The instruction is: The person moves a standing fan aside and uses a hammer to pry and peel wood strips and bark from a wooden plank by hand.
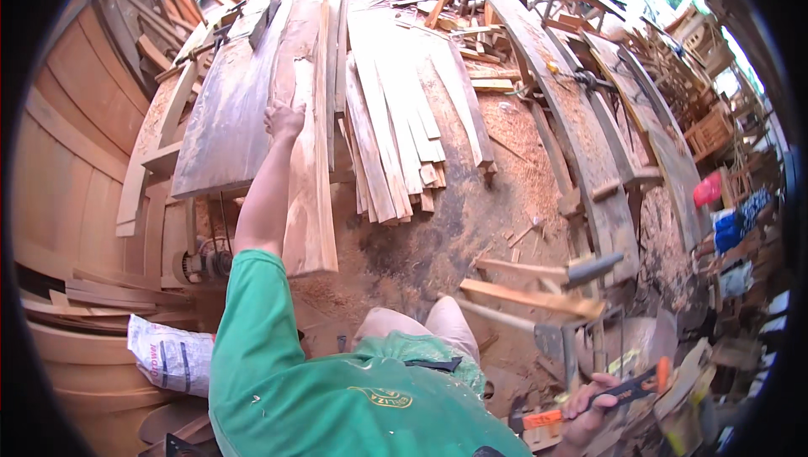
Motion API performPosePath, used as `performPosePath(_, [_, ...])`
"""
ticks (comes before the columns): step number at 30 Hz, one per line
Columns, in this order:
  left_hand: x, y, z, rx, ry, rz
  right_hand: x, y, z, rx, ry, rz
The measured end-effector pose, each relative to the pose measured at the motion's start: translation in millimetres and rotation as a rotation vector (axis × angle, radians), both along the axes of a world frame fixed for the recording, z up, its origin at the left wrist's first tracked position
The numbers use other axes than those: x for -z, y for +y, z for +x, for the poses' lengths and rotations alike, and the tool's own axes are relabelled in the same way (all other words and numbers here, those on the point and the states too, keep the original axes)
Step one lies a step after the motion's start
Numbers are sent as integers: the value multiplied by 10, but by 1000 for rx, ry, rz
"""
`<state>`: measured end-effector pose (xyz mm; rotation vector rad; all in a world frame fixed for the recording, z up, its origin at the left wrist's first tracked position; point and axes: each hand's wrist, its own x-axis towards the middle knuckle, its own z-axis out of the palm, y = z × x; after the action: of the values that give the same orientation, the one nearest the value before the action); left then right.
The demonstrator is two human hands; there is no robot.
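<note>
Biggest first, the broad grey table (pixel 223 133) filled the upper left, with a stack of pale boards (pixel 394 133) fanned out to its right! Then came the long brown plank (pixel 308 217), lying lengthwise by the table's right side, its near end jutting toward the person. It looked a weighty one, stiff along its whole length, hardly fragile, though its raw edges might well have splintered and any dust could have made it slide. The surest hold, by its shape, was on both long edges, nearer the middle than that overhanging end. Down at the lower right, the black-and-orange tool (pixel 635 389) looked rigid and far lighter, best taken around its body. And the hands! The right hand (pixel 592 405) had its fingers wrapped about that tool; the left hand (pixel 284 119), arm at full stretch, lay with bent fingers at the plank's left edge, whether pinching or merely resting, I couldn't tell.
</note>
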<state>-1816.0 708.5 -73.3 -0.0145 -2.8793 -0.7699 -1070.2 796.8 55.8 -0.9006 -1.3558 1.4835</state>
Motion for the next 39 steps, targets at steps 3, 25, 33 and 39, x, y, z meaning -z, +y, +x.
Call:
performPosePath(3, [66, 40, -499, -123, -106, -9, 259, 518, -969, -35, 60, 113])
performPosePath(25, [15, -1528, 1140, 0, -390, 433, 38, 451, -7898, -1389, -111, -249])
performPosePath(33, [143, -1535, 2248, -233, -610, 266, 582, -304, -8272, -1405, -594, -110])
performPosePath(39, [123, -1578, 2135, -203, -681, 288, 536, -268, -9341, -1199, -333, 221])
